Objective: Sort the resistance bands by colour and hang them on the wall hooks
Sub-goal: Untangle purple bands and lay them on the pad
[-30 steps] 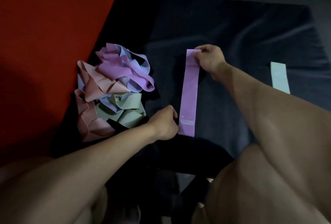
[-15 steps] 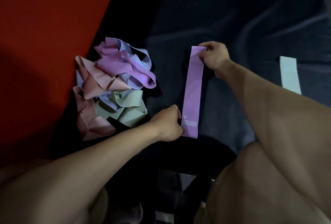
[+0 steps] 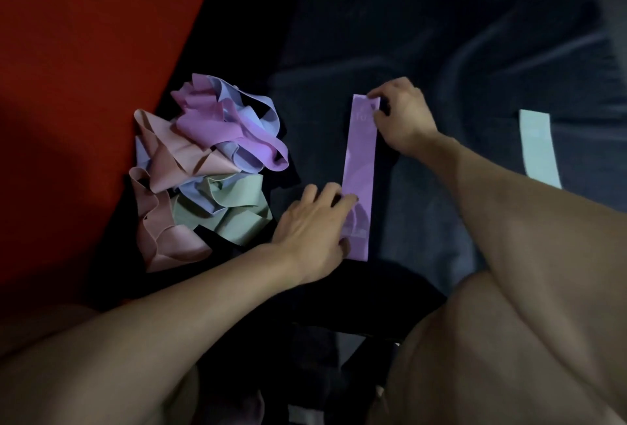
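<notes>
Lying flat mid-frame on the dark cloth (image 3: pixel 475 61), the purple band (image 3: pixel 360 166) looks light, limp and stretchy; right hand (image 3: pixel 402 115) pinches its top end, left hand (image 3: pixel 314 231) presses flat fingers (image 3: pixel 346 202) below. Best gripped at the ends.

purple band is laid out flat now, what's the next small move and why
Probably let go and reach the left hand to the pile for another purple band. The purple band already lies straight on the dark cloth, left fingers pressing its near end, right hand pinching the far end, and a mint band lies apart to the right. No hooks are in view.
</notes>
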